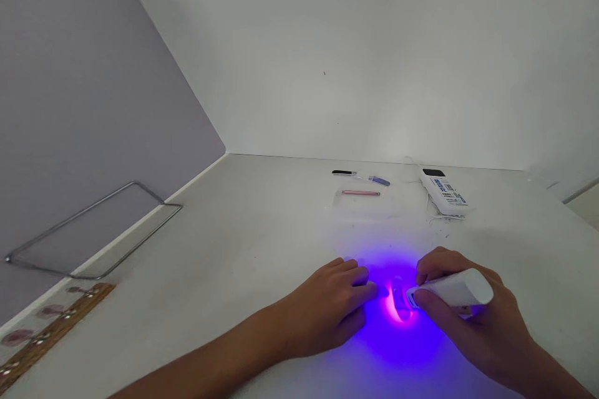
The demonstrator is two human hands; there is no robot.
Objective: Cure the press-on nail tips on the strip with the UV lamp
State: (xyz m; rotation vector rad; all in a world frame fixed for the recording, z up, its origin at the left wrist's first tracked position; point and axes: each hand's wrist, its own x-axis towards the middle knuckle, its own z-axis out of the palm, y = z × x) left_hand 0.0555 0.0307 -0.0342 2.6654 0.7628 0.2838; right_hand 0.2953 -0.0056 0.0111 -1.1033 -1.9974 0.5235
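My right hand (pixel 491 318) is wrapped round a white handheld UV lamp (pixel 456 290), tilted with its lit end down to the left. Purple-blue light from it floods the white table (pixel 262 249) in front of me. Within the glow lies a small curved piece (pixel 400 299) with a bright pink edge, its kind washed out by the light. My left hand (pixel 334 302) rests on the table just left of it, fingers curled, the index finger reaching to the piece's edge. Whether those fingers pinch anything cannot be made out.
Beyond the hands lie a pink pen (pixel 360 193) on a clear plastic sheet (pixel 365 207), a black-handled tool (pixel 344 173) and a small blue-purple tool (pixel 380 181). A white labelled box-shaped device (pixel 444 193) with a cord sits right. Leftward are a wire frame (pixel 128 252) and a wooden strip (pixel 60 338).
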